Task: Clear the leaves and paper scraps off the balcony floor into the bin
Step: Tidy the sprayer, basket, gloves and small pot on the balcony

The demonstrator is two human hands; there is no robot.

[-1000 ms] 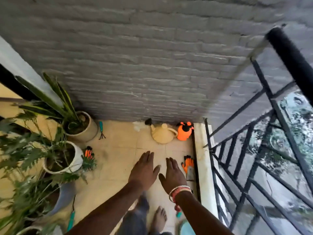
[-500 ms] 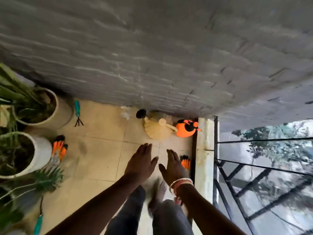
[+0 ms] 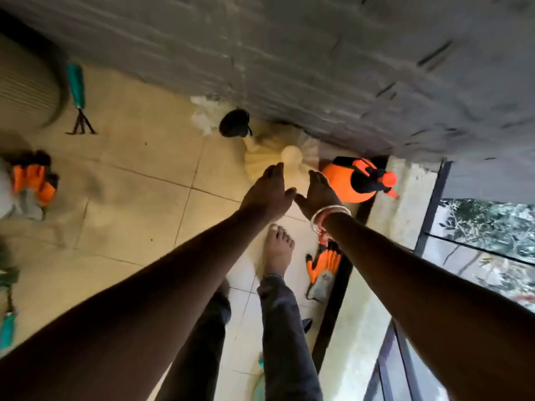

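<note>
Both our hands reach out flat over the watering can, holding nothing.

Our left hand (image 3: 267, 195) and right hand (image 3: 317, 195) stretch forward side by side, thumbs nearly meeting, fingers straight, palms down; neither has hold of anything. They hover above the cream watering can (image 3: 275, 163), which stands against the grey wall (image 3: 289, 53) with its black spout head (image 3: 234, 127) pointing left. The task's thing we can make out is a white crumpled scrap (image 3: 204, 117), blurred, lying on the tiled floor (image 3: 139, 175) at the foot of the wall, just beside that spout head, ahead and left of our left hand and apart from it. An orange sprayer (image 3: 356, 183) sits right of the can, near the bangles (image 3: 330, 215) on our right wrist. An orange glove (image 3: 322, 264) lies beside our bare foot (image 3: 278, 250); more orange gloves (image 3: 33, 180) lie far left, near a teal-handled hand rake (image 3: 76, 88).
</note>
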